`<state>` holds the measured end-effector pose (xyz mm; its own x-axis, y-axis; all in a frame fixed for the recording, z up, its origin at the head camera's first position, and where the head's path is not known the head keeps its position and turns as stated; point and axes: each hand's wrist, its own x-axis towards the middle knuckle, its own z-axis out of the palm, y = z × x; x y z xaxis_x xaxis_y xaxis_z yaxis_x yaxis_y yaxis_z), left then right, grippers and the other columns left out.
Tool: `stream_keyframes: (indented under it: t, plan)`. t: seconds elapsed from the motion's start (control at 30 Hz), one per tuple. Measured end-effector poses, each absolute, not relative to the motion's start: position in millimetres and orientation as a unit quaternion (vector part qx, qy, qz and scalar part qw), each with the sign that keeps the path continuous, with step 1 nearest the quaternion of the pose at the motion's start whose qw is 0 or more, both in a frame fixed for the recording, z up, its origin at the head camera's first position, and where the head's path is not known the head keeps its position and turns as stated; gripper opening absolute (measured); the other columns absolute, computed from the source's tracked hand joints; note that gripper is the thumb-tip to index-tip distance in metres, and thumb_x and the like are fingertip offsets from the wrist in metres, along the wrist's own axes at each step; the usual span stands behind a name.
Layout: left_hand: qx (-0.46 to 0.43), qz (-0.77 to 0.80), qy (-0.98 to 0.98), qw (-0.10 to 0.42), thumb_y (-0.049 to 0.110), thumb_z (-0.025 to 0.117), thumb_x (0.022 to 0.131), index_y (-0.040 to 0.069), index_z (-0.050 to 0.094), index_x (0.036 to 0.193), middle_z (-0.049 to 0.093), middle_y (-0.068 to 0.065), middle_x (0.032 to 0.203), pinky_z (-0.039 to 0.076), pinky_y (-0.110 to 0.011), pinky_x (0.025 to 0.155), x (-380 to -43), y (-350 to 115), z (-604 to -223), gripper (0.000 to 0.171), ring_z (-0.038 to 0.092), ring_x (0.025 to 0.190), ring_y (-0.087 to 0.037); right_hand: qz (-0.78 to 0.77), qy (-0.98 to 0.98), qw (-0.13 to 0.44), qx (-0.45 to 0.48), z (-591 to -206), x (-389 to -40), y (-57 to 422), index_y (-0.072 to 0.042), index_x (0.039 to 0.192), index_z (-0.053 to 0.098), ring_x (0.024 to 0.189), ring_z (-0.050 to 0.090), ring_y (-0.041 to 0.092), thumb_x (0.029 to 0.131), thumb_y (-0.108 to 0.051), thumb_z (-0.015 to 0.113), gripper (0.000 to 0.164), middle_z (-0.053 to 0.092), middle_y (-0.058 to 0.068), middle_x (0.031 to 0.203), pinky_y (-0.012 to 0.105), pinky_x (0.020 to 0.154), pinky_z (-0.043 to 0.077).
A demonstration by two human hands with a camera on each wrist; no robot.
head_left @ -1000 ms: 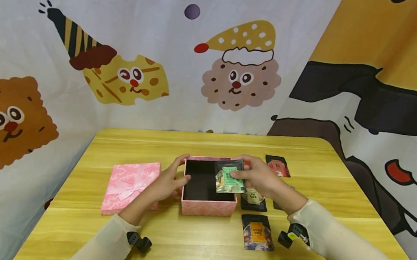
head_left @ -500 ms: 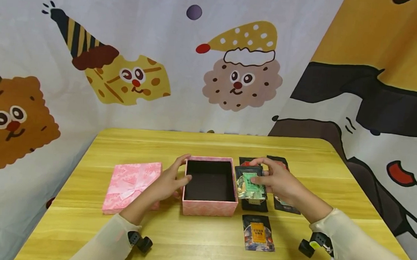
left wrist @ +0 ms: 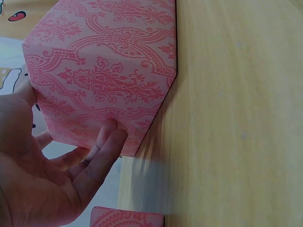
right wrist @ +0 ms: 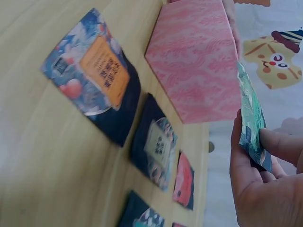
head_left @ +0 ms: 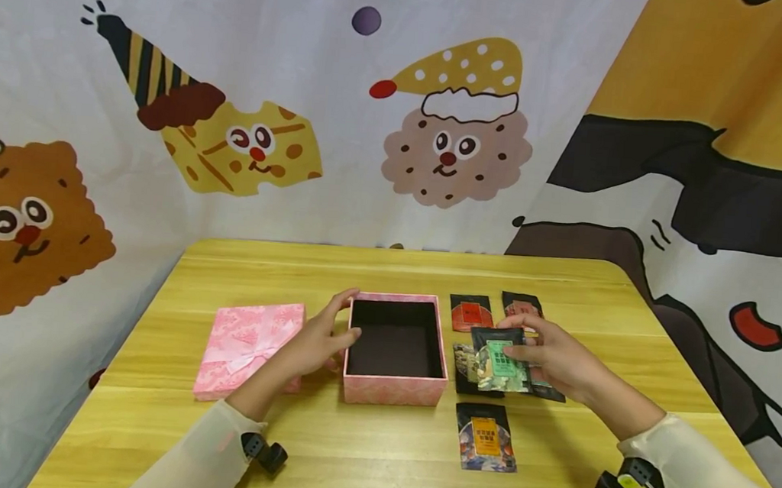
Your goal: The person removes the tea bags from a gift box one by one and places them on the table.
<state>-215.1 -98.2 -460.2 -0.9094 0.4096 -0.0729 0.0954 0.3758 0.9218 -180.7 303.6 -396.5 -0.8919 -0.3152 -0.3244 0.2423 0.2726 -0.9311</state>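
My left hand (head_left: 318, 338) holds the left side of a pink patterned box (head_left: 393, 390), its thumb over the rim. In the left wrist view, two fingertips touch the outer wall. The box has a black interior and stands uncovered. My right hand (head_left: 557, 358) pinches a black sachet with a green label (head_left: 498, 373), thumb on the front, right of the box. The sachet overlaps a beige-labelled sachet (head_left: 465, 366) on the table in the head view. Another dark sachet (head_left: 548, 390) is mostly hidden behind the right hand.
A pink lid with a ribbon bow (head_left: 245, 347) lies left of the box. A red-labelled sachet (head_left: 471, 313) and a pinkish-red one (head_left: 521, 304) lie at the back right, an orange-labelled sachet (head_left: 486, 438) nearer the front. A cartoon-printed cloth (head_left: 338, 217) hangs behind the wooden table (head_left: 360, 464).
The right hand has carried the green-labelled sachet from over the box rightward, over the other sachets, uncovering the box's interior and the red-labelled sachet. The left hand stays on the box.
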Motion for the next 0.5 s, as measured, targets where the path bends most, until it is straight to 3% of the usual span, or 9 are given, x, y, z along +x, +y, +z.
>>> stream_keyframes:
  t: [0.07,0.17,0.37,0.5]
  plan:
    - [0.155,0.538,0.816,0.146,0.024,0.065,0.104,0.033,0.022,0.163,0.024,-0.016,0.168,0.061,-0.045,0.059,-215.2,-98.3,-460.1,0.073,0.066,0.066,-0.032,-0.598,0.765,0.236,-0.019,-398.0,-178.2,308.6,-0.002,0.142,0.045,0.078,0.051,0.019,0.104,-0.013,0.063,0.044,0.052,0.017,0.117,0.031,0.062,0.045]
    - [0.154,0.537,0.816,0.146,0.024,0.065,0.104,0.033,0.022,0.163,0.025,-0.016,0.168,0.061,-0.044,0.059,-215.8,-98.5,-460.8,0.073,0.066,0.066,-0.031,-0.592,0.768,0.243,-0.016,-401.1,-174.8,316.7,-0.005,0.140,0.048,0.080,0.052,0.019,0.104,-0.016,0.063,0.040,0.056,0.013,0.108,0.033,0.064,0.045]
    - [0.153,0.537,0.817,0.146,0.026,0.065,0.103,0.033,0.022,0.162,0.025,-0.016,0.168,0.061,-0.043,0.058,-216.6,-98.9,-462.0,0.073,0.066,0.065,-0.028,-0.610,0.745,0.271,-0.016,-410.2,-168.6,333.7,-0.006,0.138,0.049,0.092,0.066,0.022,0.107,-0.016,0.058,0.034,0.063,0.012,0.113,0.041,0.076,0.058]
    - [0.153,0.535,0.818,0.145,0.026,0.065,0.104,0.034,0.022,0.162,0.025,-0.016,0.168,0.061,-0.042,0.058,-217.0,-99.0,-463.0,0.073,0.065,0.064,-0.027,-0.612,0.736,0.290,-0.007,-416.9,-163.4,343.0,-0.006,0.141,0.049,0.091,0.062,0.022,0.108,-0.017,0.056,0.036,0.060,0.012,0.115,0.039,0.075,0.055]
